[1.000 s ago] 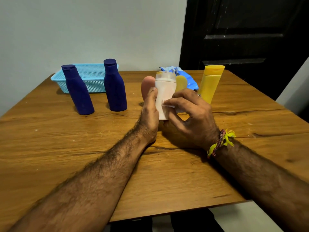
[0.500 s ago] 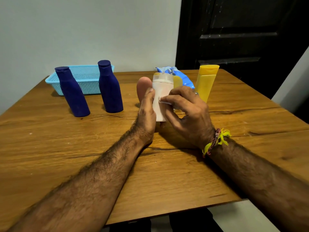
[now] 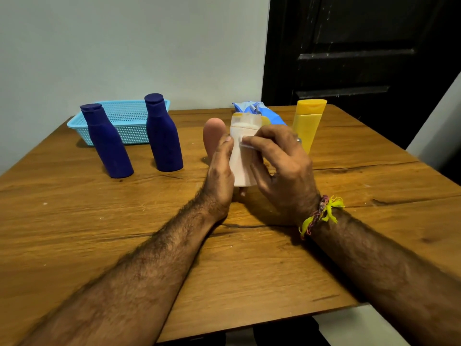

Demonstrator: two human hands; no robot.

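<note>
Head view. My left hand (image 3: 220,171) grips pale bottle (image 3: 243,168), held upright over table (image 3: 99,233) centre. My right hand (image 3: 282,166) pinches thin strip (image 3: 245,145) at bottle's upper front; label or seal, cannot tell. Judgement: peeling barely begun, one edge lifted, most remains. Yellow tube (image 3: 308,123) stands behind, untouched.

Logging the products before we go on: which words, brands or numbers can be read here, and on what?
No text is readable.
White bottle, held by left hand and right hand: blurred, nothing legible.
Dark blue bottles, yellow tube: no print shows.
Blue packet: mostly hidden, nothing legible.
</note>
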